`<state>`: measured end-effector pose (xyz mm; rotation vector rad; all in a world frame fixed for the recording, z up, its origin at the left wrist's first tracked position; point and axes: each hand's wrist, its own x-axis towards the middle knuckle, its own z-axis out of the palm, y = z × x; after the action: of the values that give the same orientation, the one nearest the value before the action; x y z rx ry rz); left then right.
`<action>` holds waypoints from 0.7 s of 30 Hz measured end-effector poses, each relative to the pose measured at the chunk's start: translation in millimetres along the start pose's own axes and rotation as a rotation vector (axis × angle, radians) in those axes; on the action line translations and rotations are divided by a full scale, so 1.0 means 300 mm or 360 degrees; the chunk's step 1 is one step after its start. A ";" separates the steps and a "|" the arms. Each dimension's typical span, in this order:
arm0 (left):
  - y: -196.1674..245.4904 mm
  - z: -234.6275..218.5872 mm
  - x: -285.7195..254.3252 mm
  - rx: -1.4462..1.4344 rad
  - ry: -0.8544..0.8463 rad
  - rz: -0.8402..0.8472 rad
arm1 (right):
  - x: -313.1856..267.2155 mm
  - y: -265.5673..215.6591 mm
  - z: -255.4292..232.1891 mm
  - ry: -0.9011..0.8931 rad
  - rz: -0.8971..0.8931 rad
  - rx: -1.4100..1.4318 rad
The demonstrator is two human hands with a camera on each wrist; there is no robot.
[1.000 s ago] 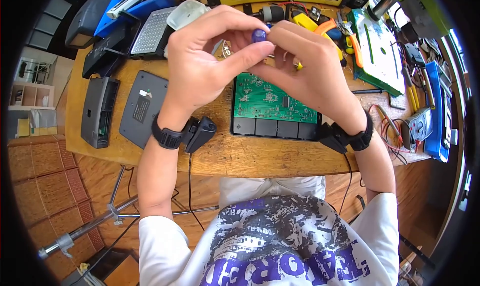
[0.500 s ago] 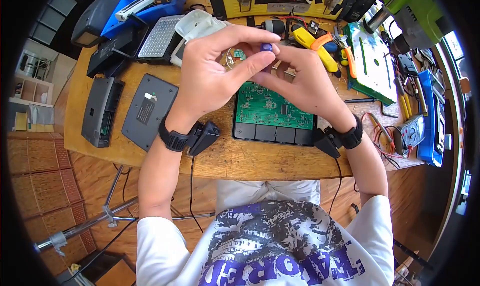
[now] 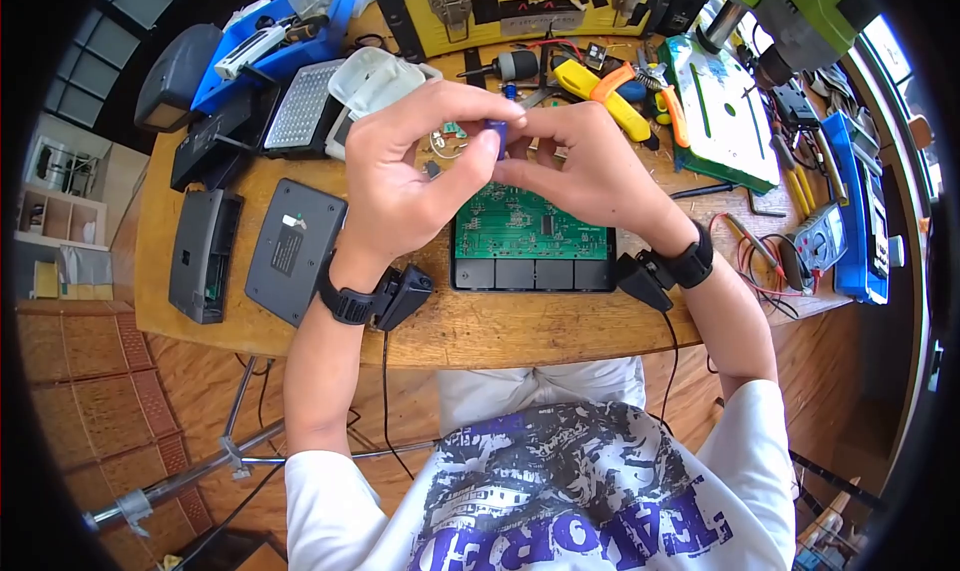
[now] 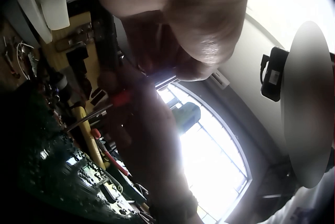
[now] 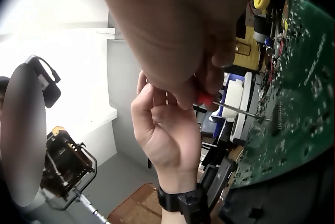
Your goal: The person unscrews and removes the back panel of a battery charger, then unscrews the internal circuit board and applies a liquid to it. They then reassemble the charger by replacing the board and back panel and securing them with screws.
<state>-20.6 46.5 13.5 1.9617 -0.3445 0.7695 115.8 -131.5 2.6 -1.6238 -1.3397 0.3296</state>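
Note:
Both hands meet above a green circuit board (image 3: 535, 233) seated in a dark casing (image 3: 535, 274). Between the fingertips stands a screwdriver (image 3: 498, 139) with a purple-blue handle end. Its red collar and thin metal shaft (image 5: 238, 110) show in the right wrist view, the shaft slanting down to the board. The left hand (image 3: 405, 176) pinches the handle's upper end between thumb and fingers. Curled around its lower part near the red collar are the fingers of the right hand (image 3: 590, 166). The right fingers partly hide the handle in the right wrist view.
Left of the board lie a grey cover (image 3: 290, 251) and a dark housing (image 3: 205, 256). An open clear plastic box (image 3: 380, 83) stands behind the left hand. Yellow pliers (image 3: 600, 96), a green drill press (image 3: 800, 21) and a multimeter (image 3: 820, 239) are at the right.
The view has shifted a little. Both hands stay together at the screwdriver, slightly lower in the picture, and the handle's side now shows more than its round end. The left fingers have changed position on it.

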 end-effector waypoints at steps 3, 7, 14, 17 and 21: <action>0.012 0.007 0.003 0.0150 0.0052 0.0099 | -0.003 -0.014 0.025 0.0107 0.0008 -0.0070; 0.041 0.027 -0.002 0.0009 0.0178 -0.0202 | 0.000 -0.016 0.030 0.0152 0.0015 -0.0012; -0.009 0.005 0.013 0.0050 0.0216 0.0088 | 0.005 -0.005 0.016 0.0080 -0.0010 -0.0017; 0.012 0.005 0.015 0.0321 0.0108 0.0250 | 0.001 -0.015 0.020 0.0107 0.0027 -0.0003; 0.016 0.025 0.001 0.0022 0.0207 -0.0158 | 0.004 -0.016 0.014 0.0103 -0.0026 -0.0054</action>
<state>-20.0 37.5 14.6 1.9155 -0.1633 0.8325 110.5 -128.8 4.7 -1.6371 -1.3152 0.2434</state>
